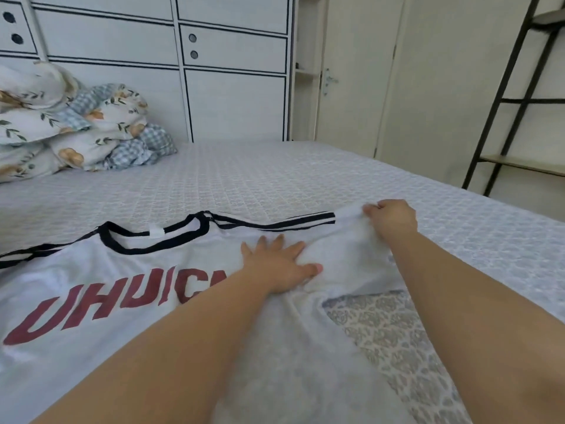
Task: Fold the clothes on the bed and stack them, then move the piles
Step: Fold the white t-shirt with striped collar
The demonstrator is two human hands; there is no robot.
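nearest the camera, two bare forearms reach out over a white t-shirt spread flat on the bed, its dark red lettering across the chest and black-trimmed collar toward the far side. the left hand lies on the shirt's shoulder area with fingers straight and spread, its grip released, pressing the cloth flat. just beyond and to the right, the right hand has its fingers curled around the end of the shirt's sleeve, a grip grasping the fabric close to the black-and-white striped shoulder band. the sleeve is bunched and wrinkled between the two hands. the light patterned bed cover shows bare below the sleeve and beyond the shirt. farther back on the left, a rumpled floral and blue-checked duvet is heaped against the white panelled wardrobe. at the far right stands a dark metal shelf frame beside a cream door.
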